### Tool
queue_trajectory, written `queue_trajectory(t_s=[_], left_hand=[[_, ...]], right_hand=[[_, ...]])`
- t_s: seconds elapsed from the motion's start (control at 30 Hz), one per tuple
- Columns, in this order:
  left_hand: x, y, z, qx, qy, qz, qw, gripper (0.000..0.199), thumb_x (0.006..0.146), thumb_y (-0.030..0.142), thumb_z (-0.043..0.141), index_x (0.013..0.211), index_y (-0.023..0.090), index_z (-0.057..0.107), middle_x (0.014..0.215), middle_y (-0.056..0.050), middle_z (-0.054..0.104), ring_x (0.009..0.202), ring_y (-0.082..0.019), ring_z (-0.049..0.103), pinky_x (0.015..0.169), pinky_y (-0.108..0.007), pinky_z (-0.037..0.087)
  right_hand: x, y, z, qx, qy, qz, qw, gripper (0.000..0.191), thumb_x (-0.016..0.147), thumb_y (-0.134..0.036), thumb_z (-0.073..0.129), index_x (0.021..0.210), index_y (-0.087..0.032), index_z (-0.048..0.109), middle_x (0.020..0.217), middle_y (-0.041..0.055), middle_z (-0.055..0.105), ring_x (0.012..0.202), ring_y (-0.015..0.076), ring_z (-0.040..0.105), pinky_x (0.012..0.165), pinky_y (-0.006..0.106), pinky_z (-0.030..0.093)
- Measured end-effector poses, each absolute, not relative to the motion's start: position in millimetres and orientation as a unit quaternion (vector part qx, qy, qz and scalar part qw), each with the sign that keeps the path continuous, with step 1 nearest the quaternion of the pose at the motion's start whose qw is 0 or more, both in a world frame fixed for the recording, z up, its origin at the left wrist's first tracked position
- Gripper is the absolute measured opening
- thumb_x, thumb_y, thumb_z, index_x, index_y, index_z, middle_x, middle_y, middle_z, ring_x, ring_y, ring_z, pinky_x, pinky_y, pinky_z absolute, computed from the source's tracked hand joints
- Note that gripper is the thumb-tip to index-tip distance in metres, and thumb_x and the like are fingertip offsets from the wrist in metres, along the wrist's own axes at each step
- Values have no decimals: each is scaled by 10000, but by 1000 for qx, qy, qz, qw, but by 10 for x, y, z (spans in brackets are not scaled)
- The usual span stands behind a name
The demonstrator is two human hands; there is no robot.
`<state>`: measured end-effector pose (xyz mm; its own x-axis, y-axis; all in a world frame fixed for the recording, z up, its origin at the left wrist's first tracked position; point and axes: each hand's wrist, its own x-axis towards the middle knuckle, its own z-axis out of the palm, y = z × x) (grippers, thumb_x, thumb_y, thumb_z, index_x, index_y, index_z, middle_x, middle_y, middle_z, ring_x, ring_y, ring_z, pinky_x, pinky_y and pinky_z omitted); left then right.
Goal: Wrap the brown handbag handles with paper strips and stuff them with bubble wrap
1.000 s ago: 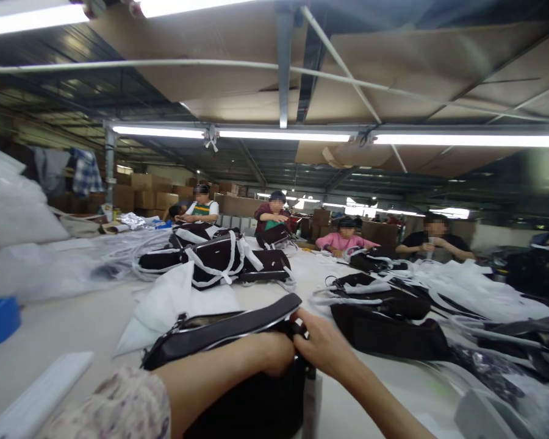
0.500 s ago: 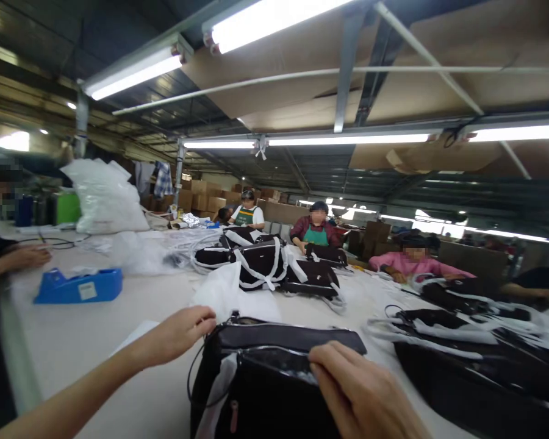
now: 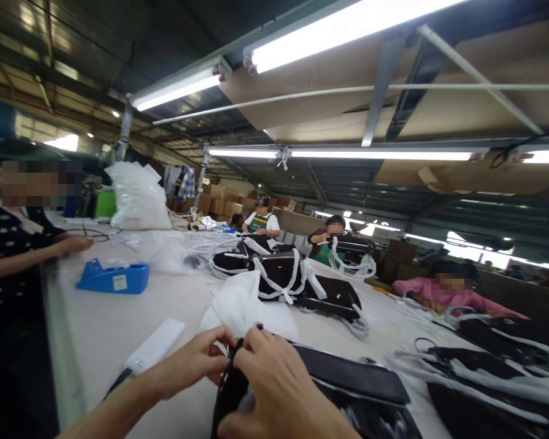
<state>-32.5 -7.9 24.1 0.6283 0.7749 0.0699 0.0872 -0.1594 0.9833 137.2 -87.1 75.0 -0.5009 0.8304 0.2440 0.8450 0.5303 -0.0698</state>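
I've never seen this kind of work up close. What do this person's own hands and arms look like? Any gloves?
No gloves: the left hand and right hand are both bare, with no ring or watch showing. The left forearm is bare too, and no sleeve is in view.

My right hand (image 3: 274, 387) hid whatever my left fingers (image 3: 215, 353) were closed on at the top of the black handbag (image 3: 352, 378), and the picture's bottom edge cut off the bag's lower part. The label on the blue tape dispenser (image 3: 113, 281) was too small to read, and the left edge cut off the co-worker (image 3: 13, 274) beside me.
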Motion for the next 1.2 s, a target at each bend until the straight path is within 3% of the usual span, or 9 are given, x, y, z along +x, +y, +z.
queue_trajectory(t_s=[0.13,0.2,0.33,0.47,0.67,0.83,1.03,1.13,1.2], left_hand=[[-256,-25,132,715,307,352,520,234,671,272,617,874,173,559,660,37,545,632,-136,511,595,-242,409],[-221,-2,118,720,298,379,499,178,710,311,620,810,179,555,743,20,540,675,-136,510,620,-246,423],[-217,1,111,730,276,390,488,318,826,489,541,731,187,511,839,-4,509,727,-159,548,612,-265,484],[-262,-31,92,746,295,387,456,286,833,419,586,687,185,511,700,30,495,623,-121,512,545,-218,431],[-92,41,3,617,349,368,601,355,699,517,654,709,224,454,463,75,509,315,-72,336,306,-188,210],[100,211,-71,526,370,428,635,377,580,458,626,741,252,355,392,152,333,326,-39,162,326,-151,110],[-115,459,-116,460,379,472,649,430,526,445,572,702,263,225,388,167,179,346,-40,84,337,-163,97],[-242,479,-140,467,377,456,657,413,544,439,640,694,251,305,398,157,225,354,-32,81,355,-162,80],[-286,480,-99,523,378,409,646,372,579,471,672,734,235,431,407,145,270,360,-44,110,370,-170,95]], right_hand=[[1145,-884,538,-413,-900,-133,39,116,817,-160,642,897,-108,709,1018,173,691,960,317,630,807,447,494],[1211,-871,619,-426,-895,-31,132,110,830,-135,567,832,-130,676,937,139,704,884,274,637,772,409,484],[1629,-819,1009,-487,-653,380,439,191,846,-293,520,698,-180,562,675,9,612,657,153,595,682,307,479],[1972,-726,1088,-473,-447,536,537,335,637,-385,771,701,-194,504,631,-48,567,546,94,523,598,267,492],[1917,-660,929,-483,-465,510,539,369,661,-415,794,763,-191,520,561,-73,535,477,71,458,501,228,474],[1927,-649,1033,-492,-463,479,560,485,733,-220,725,1182,-196,544,521,-89,544,389,80,392,376,192,367],[3131,-1095,920,-520,-300,439,669,328,699,-111,672,1009,-178,585,452,-133,383,332,13,251,355,113,265],[3852,-1503,543,-580,-223,381,685,343,638,-130,720,950,-194,595,513,-91,491,409,51,454,531,194,508],[4141,-1712,314,-648,-247,392,604,341,635,-260,772,945,-203,642,593,-37,573,515,118,557,606,280,546]])
